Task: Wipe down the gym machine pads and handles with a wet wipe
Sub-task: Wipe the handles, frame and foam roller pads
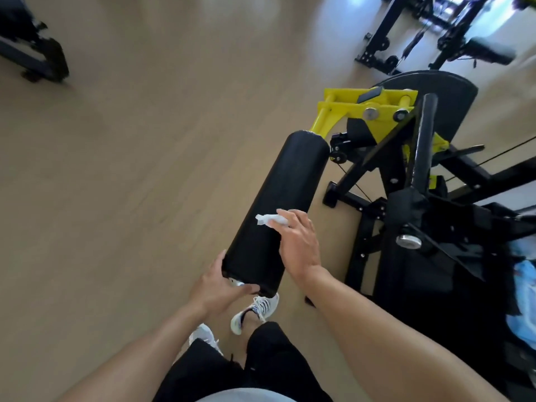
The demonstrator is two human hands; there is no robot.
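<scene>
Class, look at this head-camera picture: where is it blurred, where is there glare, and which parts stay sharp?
Head view: motion blur smears the far equipment; window glare whitens the floor; the right hand, wipe and roller pad stay fairly sharp.

pale wood-look floor [139, 146] across most of the frame, glare-washed at upper right beneath a black cable frame [412, 33], with another dark machine base [32, 53] cut off at upper left.
</scene>
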